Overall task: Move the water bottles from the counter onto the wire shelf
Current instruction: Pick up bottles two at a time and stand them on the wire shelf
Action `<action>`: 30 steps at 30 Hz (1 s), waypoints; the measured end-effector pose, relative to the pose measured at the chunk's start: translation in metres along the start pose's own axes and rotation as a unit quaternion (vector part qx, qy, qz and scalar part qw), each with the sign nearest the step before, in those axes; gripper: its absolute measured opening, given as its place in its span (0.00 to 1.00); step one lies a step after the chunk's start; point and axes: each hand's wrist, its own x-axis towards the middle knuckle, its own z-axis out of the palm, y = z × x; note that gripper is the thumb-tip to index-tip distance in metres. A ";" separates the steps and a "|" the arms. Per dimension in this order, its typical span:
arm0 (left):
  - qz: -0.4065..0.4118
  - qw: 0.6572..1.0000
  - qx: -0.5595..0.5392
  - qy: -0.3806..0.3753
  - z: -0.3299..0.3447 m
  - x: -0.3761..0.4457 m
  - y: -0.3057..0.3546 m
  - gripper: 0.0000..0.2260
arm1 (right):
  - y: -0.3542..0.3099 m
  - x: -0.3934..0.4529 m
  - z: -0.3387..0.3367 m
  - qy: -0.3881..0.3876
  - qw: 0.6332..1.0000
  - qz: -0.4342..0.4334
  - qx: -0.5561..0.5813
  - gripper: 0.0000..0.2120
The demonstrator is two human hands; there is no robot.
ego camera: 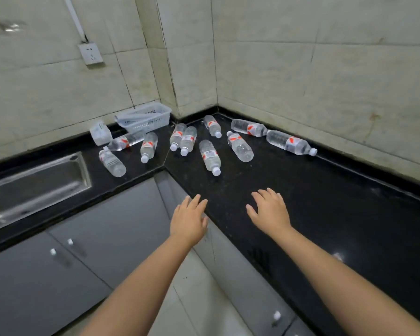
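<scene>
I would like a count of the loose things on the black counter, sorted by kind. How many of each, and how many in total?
Water bottles lying on their sides: 10, for example one nearest the hands
White plastic basket: 1
Small clear container beside the basket: 1
Total: 12

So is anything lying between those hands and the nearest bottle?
Nothing visible. Only bare black counter lies between the left hand, the right hand and the nearest bottle. Both hands are open and empty.
</scene>
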 end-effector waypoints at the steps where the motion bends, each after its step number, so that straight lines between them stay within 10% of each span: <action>1: -0.006 1.000 0.006 -0.001 -0.005 0.020 -0.010 0.23 | 0.002 0.022 0.002 -0.002 1.000 0.006 0.005 0.22; 12: 0.027 0.999 0.040 -0.013 0.002 0.210 -0.078 0.23 | 0.010 0.199 0.045 -0.011 0.998 0.067 0.007 0.22; 23: 0.375 0.911 0.121 -0.122 0.036 0.413 -0.121 0.28 | 0.011 0.304 0.083 0.010 0.967 0.252 0.029 0.22; 30: 0.579 0.805 -0.010 0.131 0.077 0.453 -0.122 0.17 | 0.007 0.372 0.081 -0.020 0.956 0.291 0.019 0.28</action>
